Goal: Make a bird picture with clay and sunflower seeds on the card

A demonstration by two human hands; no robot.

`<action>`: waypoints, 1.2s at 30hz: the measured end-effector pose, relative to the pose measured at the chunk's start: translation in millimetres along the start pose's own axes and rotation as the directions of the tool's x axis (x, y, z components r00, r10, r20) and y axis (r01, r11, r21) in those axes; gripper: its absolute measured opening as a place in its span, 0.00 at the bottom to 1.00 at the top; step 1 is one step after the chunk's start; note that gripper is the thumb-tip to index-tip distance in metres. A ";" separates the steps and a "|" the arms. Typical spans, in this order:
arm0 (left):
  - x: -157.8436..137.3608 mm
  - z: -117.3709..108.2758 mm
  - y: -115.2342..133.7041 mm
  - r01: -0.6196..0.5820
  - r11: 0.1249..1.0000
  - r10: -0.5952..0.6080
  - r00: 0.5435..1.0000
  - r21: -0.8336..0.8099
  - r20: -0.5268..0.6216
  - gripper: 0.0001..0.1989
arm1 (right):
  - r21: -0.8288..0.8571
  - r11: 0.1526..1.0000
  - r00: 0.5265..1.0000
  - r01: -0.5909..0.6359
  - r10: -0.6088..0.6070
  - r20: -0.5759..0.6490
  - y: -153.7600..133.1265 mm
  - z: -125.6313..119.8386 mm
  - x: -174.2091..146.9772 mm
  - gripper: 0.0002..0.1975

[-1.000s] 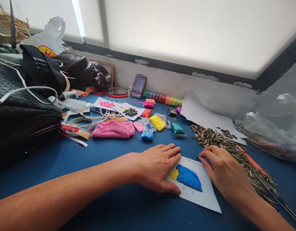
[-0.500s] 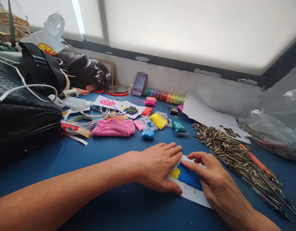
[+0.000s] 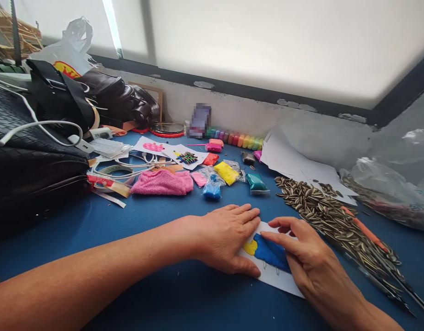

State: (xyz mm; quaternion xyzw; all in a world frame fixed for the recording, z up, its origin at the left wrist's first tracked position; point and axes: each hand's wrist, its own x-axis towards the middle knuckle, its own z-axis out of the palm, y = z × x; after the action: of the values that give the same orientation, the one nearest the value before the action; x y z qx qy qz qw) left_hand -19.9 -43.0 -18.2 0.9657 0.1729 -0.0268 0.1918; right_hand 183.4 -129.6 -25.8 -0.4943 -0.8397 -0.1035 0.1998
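Note:
A sheet of white paper (image 3: 281,281) lies at the front of the blue table, bearing a flat patch of blue modelling clay (image 3: 271,253) beside a small yellow clay piece (image 3: 250,247). Below the blue patch, short drawn lines show on the paper. My left hand (image 3: 227,239) rests flat across the paper's left part, fingers stretched out. With its index finger extended, my right hand (image 3: 312,259) touches the upper edge of the blue clay; its other fingers are bent and apart, and no object shows in them. The right hand covers the right end of the patch.
Sunflower seeds (image 3: 312,207) are heaped at the right, with an orange-handled tool (image 3: 365,230) on them. Bagged yellow clay (image 3: 227,173), bagged teal clay (image 3: 257,183) and a pink cloth (image 3: 163,183) lie beyond my hands. A black bag (image 3: 36,174) stands at left.
My right index fingertip has shifted very slightly along the upper edge of the blue clay. The left hand stays flat on the paper; the view has moved a little.

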 end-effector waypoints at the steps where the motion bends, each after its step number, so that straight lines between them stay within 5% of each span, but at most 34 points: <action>1: 0.0 0.2 -0.2 -0.002 1.000 0.002 1.000 -0.001 -0.001 0.46 | 0.004 1.000 1.000 -0.002 0.002 0.006 -0.6 -0.1 -0.4 0.21; 15: -0.4 -0.8 0.2 -0.005 1.000 0.005 1.000 0.019 0.008 0.45 | -0.020 1.000 1.000 0.023 -0.023 0.013 0.6 -0.8 -1.2 0.22; 30: 0.0 -2.0 0.1 -0.017 0.998 0.016 1.000 -0.068 -0.019 0.45 | 0.009 0.996 0.996 -0.085 0.085 0.024 2.3 0.9 -5.7 0.24; 33: 2.3 -7.5 -1.7 -0.020 0.994 0.002 0.986 -0.103 -0.168 0.37 | -0.008 0.995 0.995 -0.104 0.104 -0.005 6.1 0.3 -6.3 0.21; 36: 2.8 -18.5 -7.6 0.163 0.987 -0.145 0.894 0.006 -0.423 0.21 | -0.035 0.994 0.994 -0.108 0.107 -0.020 9.6 -1.1 -6.3 0.19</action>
State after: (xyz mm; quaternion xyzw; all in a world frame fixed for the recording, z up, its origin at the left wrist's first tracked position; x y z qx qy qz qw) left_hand -20.1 -28.5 -4.2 0.9357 0.2854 0.1636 0.1272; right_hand 194.8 -130.2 -27.8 -0.5414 -0.8079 -0.1120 0.2038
